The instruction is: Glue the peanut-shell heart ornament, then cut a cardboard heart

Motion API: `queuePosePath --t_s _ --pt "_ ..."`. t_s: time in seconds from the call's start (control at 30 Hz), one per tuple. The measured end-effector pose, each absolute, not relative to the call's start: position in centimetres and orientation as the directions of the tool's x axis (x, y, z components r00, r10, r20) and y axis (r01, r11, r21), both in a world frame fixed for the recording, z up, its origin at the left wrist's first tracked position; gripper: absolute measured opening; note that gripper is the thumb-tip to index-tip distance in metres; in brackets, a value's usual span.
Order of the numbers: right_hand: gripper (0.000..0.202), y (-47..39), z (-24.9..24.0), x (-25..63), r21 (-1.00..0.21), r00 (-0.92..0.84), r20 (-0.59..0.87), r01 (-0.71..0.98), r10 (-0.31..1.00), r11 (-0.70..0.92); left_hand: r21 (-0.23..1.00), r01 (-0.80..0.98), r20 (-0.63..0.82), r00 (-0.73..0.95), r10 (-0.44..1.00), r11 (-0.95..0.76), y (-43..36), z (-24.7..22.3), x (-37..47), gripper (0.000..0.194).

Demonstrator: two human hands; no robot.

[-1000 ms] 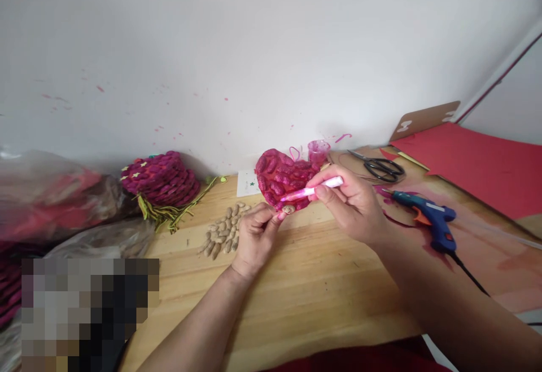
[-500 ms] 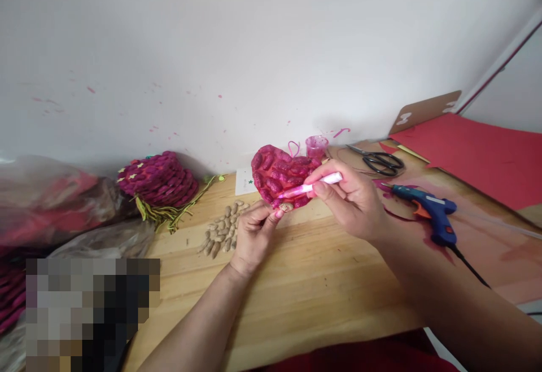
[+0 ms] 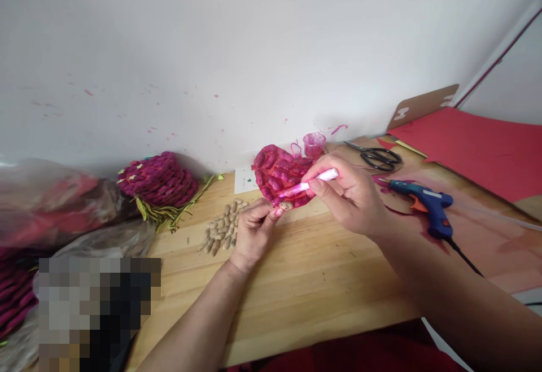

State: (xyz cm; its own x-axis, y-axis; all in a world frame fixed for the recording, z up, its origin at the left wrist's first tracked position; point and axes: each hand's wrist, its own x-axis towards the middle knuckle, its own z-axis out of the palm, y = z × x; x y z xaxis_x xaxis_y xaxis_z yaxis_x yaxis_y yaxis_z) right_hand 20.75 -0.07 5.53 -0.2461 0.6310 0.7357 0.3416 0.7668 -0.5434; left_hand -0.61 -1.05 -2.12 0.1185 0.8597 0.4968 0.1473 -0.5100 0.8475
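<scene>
"Two hands closed: on what?"
"Your left hand (image 3: 256, 228) pinches the heart (image 3: 271, 169), ahead of you at twelve o'clock, by its seven-o'clock edge; one lobe aims at eleven. Your brush (image 3: 327, 175) slants across it, tip between eight and nine, handle between two and three, gripped in your right hand (image 3: 350, 198)."
"Their looks?"
"Heart: magenta peanuts (image 3: 276, 184) on red, one tan peanut (image 3: 286, 205) at six. Brush: white, pink towards the tip."
</scene>
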Motion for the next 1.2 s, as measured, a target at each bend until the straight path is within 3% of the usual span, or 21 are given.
queuePosePath --t_s 0.5,1.2 --pt "0.009 -0.5 5.2 19.9 -0.487 -0.241 0.791 0.310 0.563 0.817 0.910 0.081 0.400 0.076 0.913 -0.406 -0.9 -2.4 -0.8 0.016" --pt "0.007 -0.1 4.6 20.1 -0.598 -0.209 0.727 0.274 0.654 0.753 0.930 0.061 0.360 0.041 0.932 -0.362 -0.9 -2.2 -0.8 0.021"
